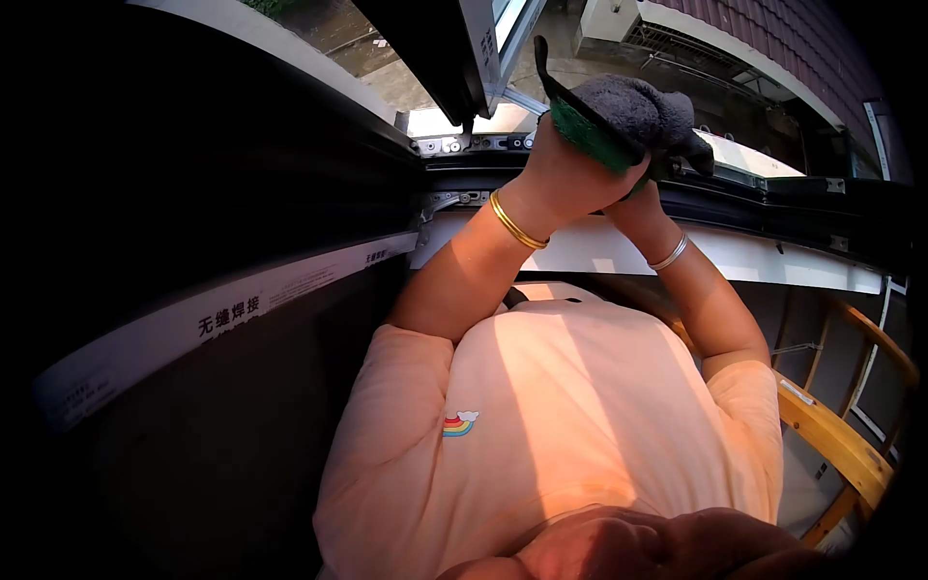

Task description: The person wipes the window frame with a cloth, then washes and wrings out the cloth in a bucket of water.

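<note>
My left hand [570, 179], with a gold bangle at the wrist, is closed at a grey plush cleaning cloth [633, 106]. The cloth has a green fuzzy side [592, 135] and a black edge, with a black strap [541, 63] sticking up from it. My right hand [638, 203], with a silver bangle, comes up close behind my left. Its fingers are hidden by the left hand and the cloth. Both hands are raised together at a dark window frame [773, 198].
A window sash [474, 48] stands swung outward, with metal hinge hardware [464, 145] at the frame. On the left is a dark panel with a white printed strip [232, 309]. A wooden railing [831, 435] is at lower right. Outside, a tiled roof [773, 39] shows below.
</note>
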Tool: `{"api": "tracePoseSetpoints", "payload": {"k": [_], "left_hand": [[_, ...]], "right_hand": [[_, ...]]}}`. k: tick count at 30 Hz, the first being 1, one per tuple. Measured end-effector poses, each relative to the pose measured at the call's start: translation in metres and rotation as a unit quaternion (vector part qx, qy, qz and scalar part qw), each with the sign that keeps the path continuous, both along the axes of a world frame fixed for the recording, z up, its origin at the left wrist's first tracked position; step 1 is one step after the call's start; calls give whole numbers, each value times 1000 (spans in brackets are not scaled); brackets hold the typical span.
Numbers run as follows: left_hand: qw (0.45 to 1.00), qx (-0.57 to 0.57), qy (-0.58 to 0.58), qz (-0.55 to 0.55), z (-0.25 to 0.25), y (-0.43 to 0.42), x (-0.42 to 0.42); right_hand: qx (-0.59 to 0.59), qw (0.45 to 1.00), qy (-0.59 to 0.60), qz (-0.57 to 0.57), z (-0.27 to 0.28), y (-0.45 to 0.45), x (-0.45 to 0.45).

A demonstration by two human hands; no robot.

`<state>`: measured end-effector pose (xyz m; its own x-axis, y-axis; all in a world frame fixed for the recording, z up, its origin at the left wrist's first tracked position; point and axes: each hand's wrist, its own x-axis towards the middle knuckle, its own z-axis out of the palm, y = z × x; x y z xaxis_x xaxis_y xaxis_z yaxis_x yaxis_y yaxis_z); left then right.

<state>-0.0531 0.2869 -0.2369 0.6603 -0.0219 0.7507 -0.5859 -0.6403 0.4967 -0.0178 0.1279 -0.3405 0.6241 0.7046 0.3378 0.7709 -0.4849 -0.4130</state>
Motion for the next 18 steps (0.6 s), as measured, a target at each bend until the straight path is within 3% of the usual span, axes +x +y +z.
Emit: {"api": "tracePoseSetpoints", "payload": {"k": [1,2,3,5,7,9,11,15,18], "left_hand": [[1000,-12,8,19,12,8,3],[999,-36,-11,23,21,16,4],[998,-19,-36,44,25,28,6],[992,27,-85,88,38,44,6],[996,-16,-49,79,48,54,2],[996,-85,-13,27,63,56,-3],[998,-31,-46,35,65,58,-4],[997,-15,-40,68,64,63,-10],[994,23,-50,99,68,63,-15]], "right_hand": [[30,999,37,-24,1,10,1],[135,985,104,-26,9,27,0],[10,1000,6,-18,2,33,-2],[28,998,-53,2,0,57,-2],[-38,999,-5,19,21,75,-9],[85,988,-50,116,-6,99,-19],[55,988,-94,106,-4,122,-28],[45,995,-61,71,3,142,-25],[-15,992,-31,119,27,108,-1]]}}
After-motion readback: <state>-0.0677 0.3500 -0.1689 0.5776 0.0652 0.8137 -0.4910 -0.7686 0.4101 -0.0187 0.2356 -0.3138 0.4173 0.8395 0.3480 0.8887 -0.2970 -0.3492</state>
